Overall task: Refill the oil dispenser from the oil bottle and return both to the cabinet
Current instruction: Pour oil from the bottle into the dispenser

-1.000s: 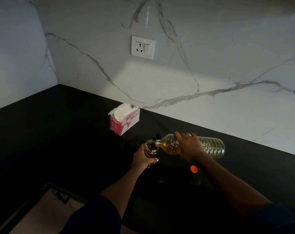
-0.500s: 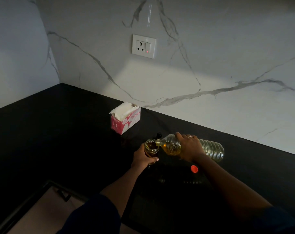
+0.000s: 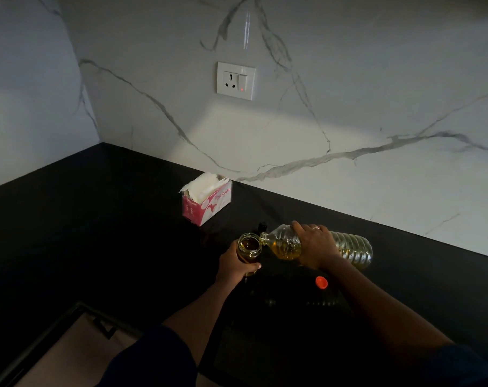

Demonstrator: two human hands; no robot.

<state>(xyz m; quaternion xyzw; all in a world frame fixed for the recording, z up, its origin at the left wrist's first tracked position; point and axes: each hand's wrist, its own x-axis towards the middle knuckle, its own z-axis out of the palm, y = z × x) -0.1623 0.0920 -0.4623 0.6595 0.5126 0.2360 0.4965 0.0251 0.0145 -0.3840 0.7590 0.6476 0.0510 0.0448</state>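
Note:
A clear plastic oil bottle (image 3: 351,247) with yellow oil lies almost horizontal in the air, its mouth resting at the rim of a small glass oil dispenser (image 3: 249,247). My right hand (image 3: 316,247) grips the bottle around its upper body. My left hand (image 3: 234,265) wraps around the dispenser, which stands upright on the black counter (image 3: 103,233) and holds dark amber oil. A small black cap piece (image 3: 262,226) stands just behind the dispenser. The bottle's orange cap (image 3: 321,282) lies on the counter under my right forearm.
A pink and white tissue box (image 3: 206,199) sits near the marble wall, behind and left of the dispenser. A white wall socket (image 3: 235,80) is above it. A dark-framed opening (image 3: 69,344) lies at the lower left.
Both hands hold the same pose. The bottle stays tipped at the dispenser's mouth.

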